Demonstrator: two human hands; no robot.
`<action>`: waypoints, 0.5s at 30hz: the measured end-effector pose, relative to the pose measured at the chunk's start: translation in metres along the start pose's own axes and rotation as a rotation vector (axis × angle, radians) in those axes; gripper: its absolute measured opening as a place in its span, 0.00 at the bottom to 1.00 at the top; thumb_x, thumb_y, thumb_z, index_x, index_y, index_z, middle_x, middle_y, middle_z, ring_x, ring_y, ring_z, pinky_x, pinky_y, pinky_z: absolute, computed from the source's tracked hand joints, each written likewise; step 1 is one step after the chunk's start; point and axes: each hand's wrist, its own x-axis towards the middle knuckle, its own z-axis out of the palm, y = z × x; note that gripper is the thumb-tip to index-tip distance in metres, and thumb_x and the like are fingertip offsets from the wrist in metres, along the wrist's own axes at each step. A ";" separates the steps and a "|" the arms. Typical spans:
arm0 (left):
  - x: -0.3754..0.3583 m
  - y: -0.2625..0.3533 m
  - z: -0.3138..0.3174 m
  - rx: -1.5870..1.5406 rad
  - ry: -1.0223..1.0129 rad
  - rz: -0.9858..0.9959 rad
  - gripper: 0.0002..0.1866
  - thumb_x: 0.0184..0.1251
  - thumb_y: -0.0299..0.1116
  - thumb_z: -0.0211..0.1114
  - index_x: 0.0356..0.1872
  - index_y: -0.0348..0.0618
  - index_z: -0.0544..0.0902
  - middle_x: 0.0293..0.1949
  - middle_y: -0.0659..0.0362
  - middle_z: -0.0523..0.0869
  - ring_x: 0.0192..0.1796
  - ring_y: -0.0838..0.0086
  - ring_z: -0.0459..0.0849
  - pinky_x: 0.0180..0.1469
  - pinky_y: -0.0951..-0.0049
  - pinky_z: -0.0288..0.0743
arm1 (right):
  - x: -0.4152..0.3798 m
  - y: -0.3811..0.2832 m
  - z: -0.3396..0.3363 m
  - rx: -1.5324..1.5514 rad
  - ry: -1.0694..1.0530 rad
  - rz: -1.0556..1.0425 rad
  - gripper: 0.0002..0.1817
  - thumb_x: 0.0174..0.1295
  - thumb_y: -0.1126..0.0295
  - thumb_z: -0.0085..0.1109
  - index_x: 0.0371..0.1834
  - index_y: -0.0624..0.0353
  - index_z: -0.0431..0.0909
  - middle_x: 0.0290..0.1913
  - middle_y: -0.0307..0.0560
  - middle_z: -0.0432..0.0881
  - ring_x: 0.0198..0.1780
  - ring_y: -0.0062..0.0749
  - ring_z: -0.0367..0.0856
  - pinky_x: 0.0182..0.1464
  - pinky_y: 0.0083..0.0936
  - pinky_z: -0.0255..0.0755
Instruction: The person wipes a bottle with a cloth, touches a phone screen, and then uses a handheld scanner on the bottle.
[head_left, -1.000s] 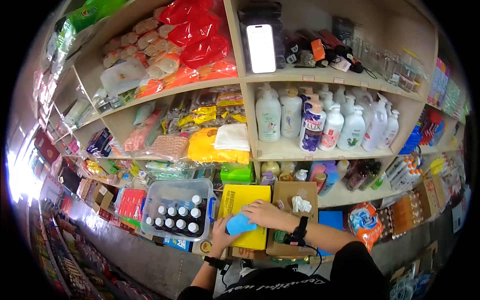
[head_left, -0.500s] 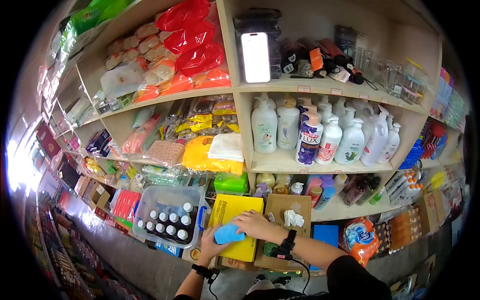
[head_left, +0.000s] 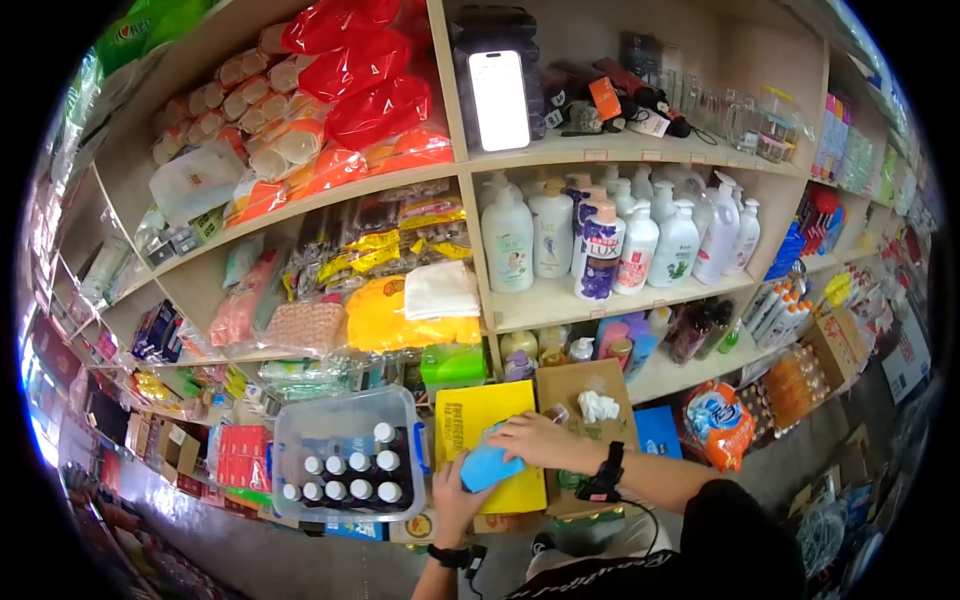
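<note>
faced pale wooden shelving (head_left: 590,160) in a crowded room, with a glowing phone (head_left: 499,101) upright on the upper level and white pump bottles (head_left: 674,244) crowded together one level below. saw yellow cloth (head_left: 385,318) with a folded white cloth (head_left: 441,291) lying on top, in the compartment to the left of the bottles.

held a light-blue item (head_left: 488,466) over the yellow box (head_left: 485,405), between both hands; could not tell whether resting on the box or raised just above. kept the left hand (head_left: 456,502) closed about the item's lower left side, barely parted, only by the item's own thickness. laid the bent fingers of the right hand (head_left: 532,438) across the item's upper right part, in contact; could not tell how tightly pinched, with the undersides hidden.

had a clear plastic bin (head_left: 345,408) just left of the yellow box, with dark, white-capped bottles (head_left: 360,463) standing inside. had an open cardboard box (head_left: 572,382) on the other side, with crumpled white paper (head_left: 598,406) on it, then a blue box (head_left: 657,431) and an orange bag (head_left: 718,425) farther right.
</note>
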 end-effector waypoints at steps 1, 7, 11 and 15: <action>0.002 -0.002 0.001 -0.005 0.020 0.036 0.39 0.45 0.47 0.89 0.60 0.42 0.86 0.42 0.48 0.88 0.41 0.50 0.85 0.47 0.53 0.78 | 0.002 -0.001 -0.003 -0.008 -0.022 0.011 0.21 0.59 0.67 0.72 0.57 0.55 0.83 0.58 0.40 0.86 0.59 0.39 0.84 0.60 0.40 0.74; 0.004 0.000 -0.002 -0.067 0.038 0.044 0.37 0.47 0.48 0.89 0.58 0.42 0.86 0.41 0.50 0.88 0.42 0.50 0.86 0.45 0.53 0.78 | 0.012 0.002 -0.010 -0.005 -0.143 0.042 0.20 0.58 0.65 0.73 0.54 0.52 0.84 0.52 0.40 0.87 0.58 0.39 0.84 0.59 0.40 0.75; 0.003 -0.001 -0.002 -0.103 0.007 0.019 0.36 0.46 0.50 0.89 0.55 0.43 0.86 0.40 0.50 0.88 0.42 0.51 0.86 0.44 0.54 0.77 | 0.019 0.001 -0.018 0.020 -0.204 0.021 0.19 0.57 0.63 0.74 0.52 0.52 0.84 0.51 0.41 0.87 0.58 0.41 0.84 0.57 0.41 0.76; 0.007 -0.003 0.001 -0.108 0.049 0.059 0.38 0.43 0.52 0.89 0.54 0.44 0.85 0.41 0.51 0.88 0.43 0.52 0.87 0.47 0.54 0.76 | 0.030 0.011 -0.024 0.082 -0.250 0.012 0.20 0.55 0.62 0.75 0.49 0.55 0.84 0.46 0.45 0.87 0.54 0.47 0.85 0.53 0.44 0.78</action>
